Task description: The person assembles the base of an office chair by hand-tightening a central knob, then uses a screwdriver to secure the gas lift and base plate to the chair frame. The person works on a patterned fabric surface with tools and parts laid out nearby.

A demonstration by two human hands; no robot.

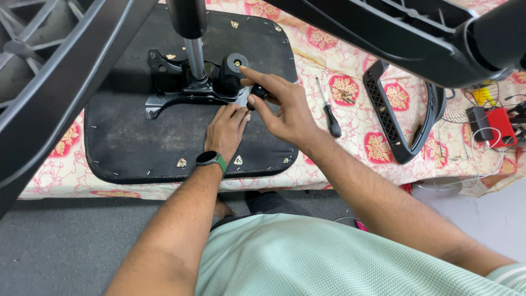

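An upturned black chair seat (137,137) lies on a flowered cloth. A black metal mechanism plate (170,90) with a chrome gas cylinder (195,57) and a round black knob (233,71) is fixed to it. My left hand (226,129) rests flat on the seat, fingertips by the plate's right edge, a watch on its wrist. My right hand (279,107) grips a small black tool handle (257,93) just right of the knob, index finger stretched toward the knob.
A black-handled screwdriver (329,112) and a small pile of screws (345,96) lie on the cloth (350,137) to the right. A black armrest (402,115) lies further right. Black chair parts (60,93) loom overhead. Red tool and cables (496,129) at far right.
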